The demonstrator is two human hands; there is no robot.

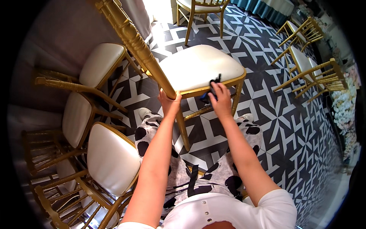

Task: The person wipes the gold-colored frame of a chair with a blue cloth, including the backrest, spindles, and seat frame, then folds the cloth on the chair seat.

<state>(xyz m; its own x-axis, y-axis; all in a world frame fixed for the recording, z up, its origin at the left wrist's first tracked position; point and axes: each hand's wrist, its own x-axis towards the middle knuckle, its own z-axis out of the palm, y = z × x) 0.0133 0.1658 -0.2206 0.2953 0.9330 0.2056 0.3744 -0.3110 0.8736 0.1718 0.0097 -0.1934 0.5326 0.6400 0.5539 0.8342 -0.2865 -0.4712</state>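
Note:
A gold chair (200, 66) with a white padded seat stands in front of me, its turned back post rising toward the upper left. My left hand (170, 104) is wrapped round that post, close to the corner of the seat. At the near side edge of the seat, my right hand (222, 100) is closed on a small black and blue thing (206, 97). Part of it sticks out above the seat's rim, and the fingers cover the rest, so its kind cannot be made out.
Several gold chairs with white seats (112, 160) crowd my left, beside a pale curtain (49, 42). Another chair (202, 5) stands beyond, and more (305, 68) are at the right near white flowers (345, 110). A table with a teal skirt (263, 9) is far off. The floor (274, 126) is patterned black and white.

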